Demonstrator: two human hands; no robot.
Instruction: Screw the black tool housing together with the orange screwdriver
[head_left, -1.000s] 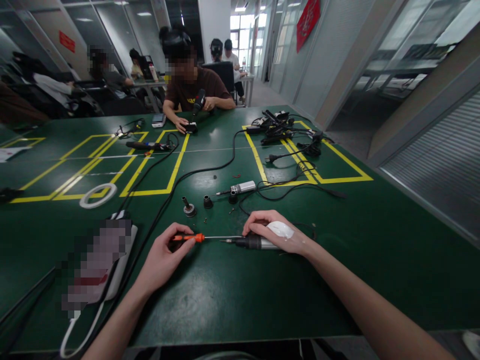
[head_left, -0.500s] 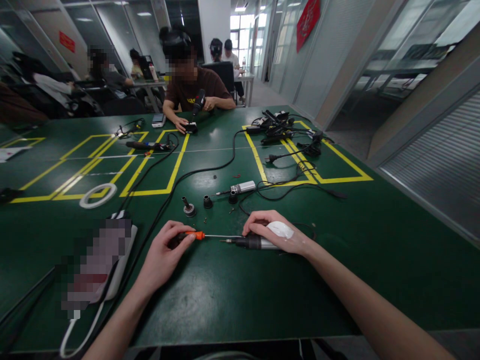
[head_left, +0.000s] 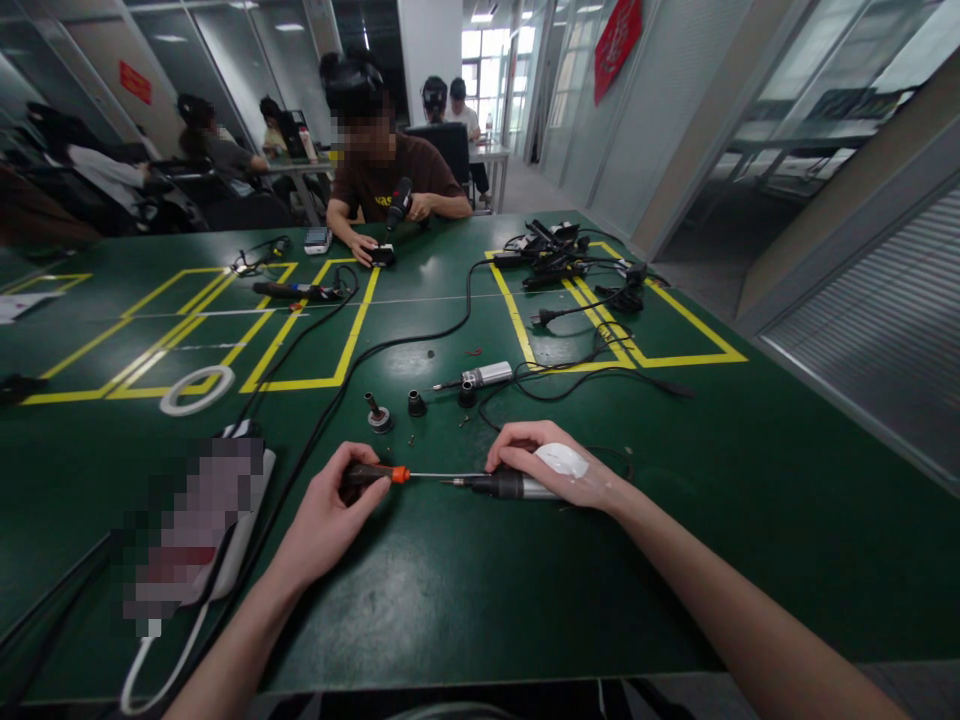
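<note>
My left hand (head_left: 337, 505) is closed around the dark handle of a screwdriver (head_left: 400, 474) with an orange collar. Its thin shaft points right, and its tip reaches the fingers of my right hand (head_left: 544, 465). That hand is curled over a black and silver electric screwdriver (head_left: 506, 485), which lies on the table with its bit to the left. A white patch (head_left: 562, 460) covers part of the back of my right hand. Just beyond stand two black nose caps (head_left: 416, 403), a round metal part with a stem (head_left: 379, 415), and a silver motor body (head_left: 491, 374) lying on its side.
Black cables cross the green table (head_left: 480, 600). A phone (head_left: 195, 520) lies on a white block at left, near a white ring (head_left: 196, 390). Tools and plugs are piled (head_left: 551, 250) at back right. Across the table, a person (head_left: 401, 170) works with a power driver.
The fingers of my left hand have shifted and opened slightly on the handle, so more of its dark part shows. My right hand has stayed nearly still.
</note>
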